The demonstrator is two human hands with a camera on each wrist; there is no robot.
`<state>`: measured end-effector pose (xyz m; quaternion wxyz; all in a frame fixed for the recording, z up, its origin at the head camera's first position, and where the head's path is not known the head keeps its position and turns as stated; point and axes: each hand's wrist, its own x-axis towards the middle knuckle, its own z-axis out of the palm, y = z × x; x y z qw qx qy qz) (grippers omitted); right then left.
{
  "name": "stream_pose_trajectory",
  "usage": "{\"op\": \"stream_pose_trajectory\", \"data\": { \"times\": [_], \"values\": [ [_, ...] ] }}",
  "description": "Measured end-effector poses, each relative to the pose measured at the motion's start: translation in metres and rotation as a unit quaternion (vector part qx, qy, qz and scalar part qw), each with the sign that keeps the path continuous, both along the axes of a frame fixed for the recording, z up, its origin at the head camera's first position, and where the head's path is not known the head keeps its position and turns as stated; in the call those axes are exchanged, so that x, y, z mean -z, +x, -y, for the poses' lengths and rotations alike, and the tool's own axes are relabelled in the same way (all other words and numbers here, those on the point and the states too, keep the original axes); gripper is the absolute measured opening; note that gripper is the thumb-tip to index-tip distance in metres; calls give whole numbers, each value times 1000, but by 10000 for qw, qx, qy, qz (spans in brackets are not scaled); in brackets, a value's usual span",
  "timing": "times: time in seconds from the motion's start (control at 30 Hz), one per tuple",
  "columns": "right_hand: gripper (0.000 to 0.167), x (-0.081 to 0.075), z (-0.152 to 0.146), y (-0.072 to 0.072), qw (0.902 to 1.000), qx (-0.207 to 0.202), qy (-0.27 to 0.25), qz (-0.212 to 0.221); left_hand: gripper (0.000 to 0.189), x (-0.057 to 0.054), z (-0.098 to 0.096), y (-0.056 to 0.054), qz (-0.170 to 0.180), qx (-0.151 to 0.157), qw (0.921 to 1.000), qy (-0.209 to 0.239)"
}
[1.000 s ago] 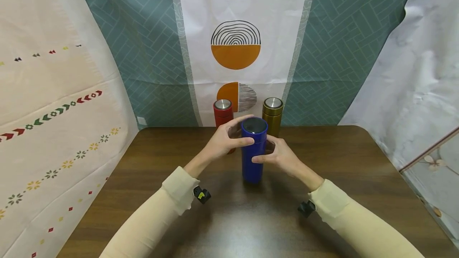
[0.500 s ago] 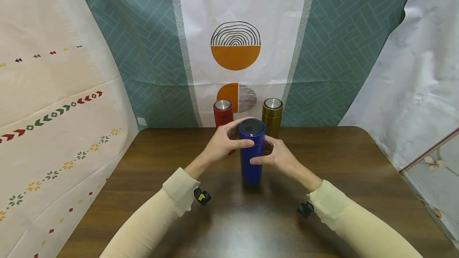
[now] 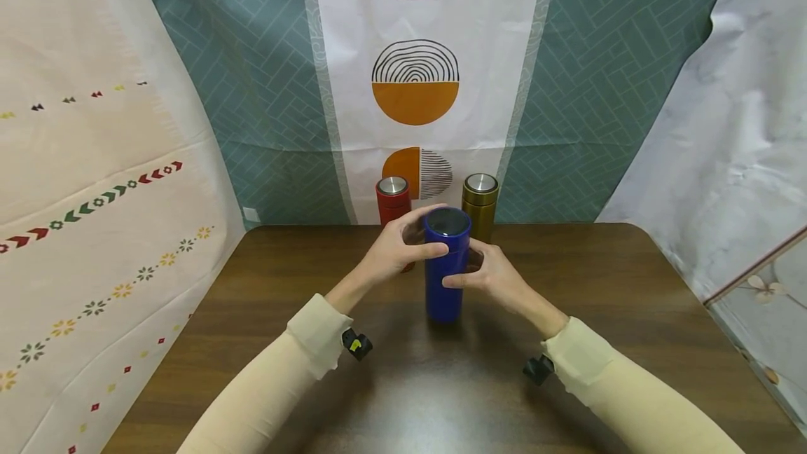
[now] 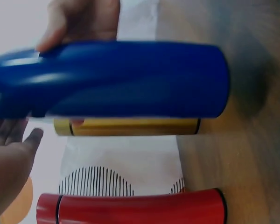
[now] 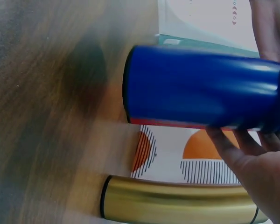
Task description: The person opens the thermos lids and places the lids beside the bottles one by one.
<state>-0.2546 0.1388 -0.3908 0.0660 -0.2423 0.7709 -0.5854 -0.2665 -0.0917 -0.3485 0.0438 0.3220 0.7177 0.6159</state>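
Both hands hold a blue thermos flask (image 3: 444, 296) upright at the middle of the table, its dark round top facing up. My left hand (image 3: 397, 249) grips it around the lid end, thumb across the near side. Lower down, on the body, my right hand (image 3: 496, 273) curls round from the other side with its thumb in front. The fingers behind the flask are mostly hidden in the head view. In the left wrist view the blue flask (image 4: 140, 79) lies across the picture, its base apart from the wood and a dark shadow beyond it.
Behind the hands stand a red flask (image 3: 393, 205), partly covered by the left hand, and a gold flask (image 3: 480, 212), both with silver tops. The brown wooden table (image 3: 586, 279) ends at a patterned cloth (image 3: 252, 111) hanging behind it.
The blue flask and the hands shift slightly left and toward me, then back to nearly the same spot. Both hands keep their hold; the red and gold flasks stay put.
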Motion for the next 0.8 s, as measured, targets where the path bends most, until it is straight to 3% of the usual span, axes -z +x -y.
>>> {"op": "stream_pose_trajectory", "data": {
  "times": [0.13,0.23,0.37,0.67,0.8],
  "values": [
    [72,-2,-2,-1,9996,-260,-41,108,70,-5,4,-7,15,446,9989,-120],
    [71,-2,-3,-2,9994,-328,-54,121,65,-6,4,-8,12,536,9985,-117],
    [72,-1,-1,-3,9998,-197,-16,36,61,-4,2,-5,-33,215,9997,-91],
    [72,-1,4,-3,9992,344,57,-204,61,2,-14,6,92,-612,9972,427],
    [73,-1,3,-4,9993,350,41,-160,67,1,-13,5,77,-638,9976,247]
  ]
}}
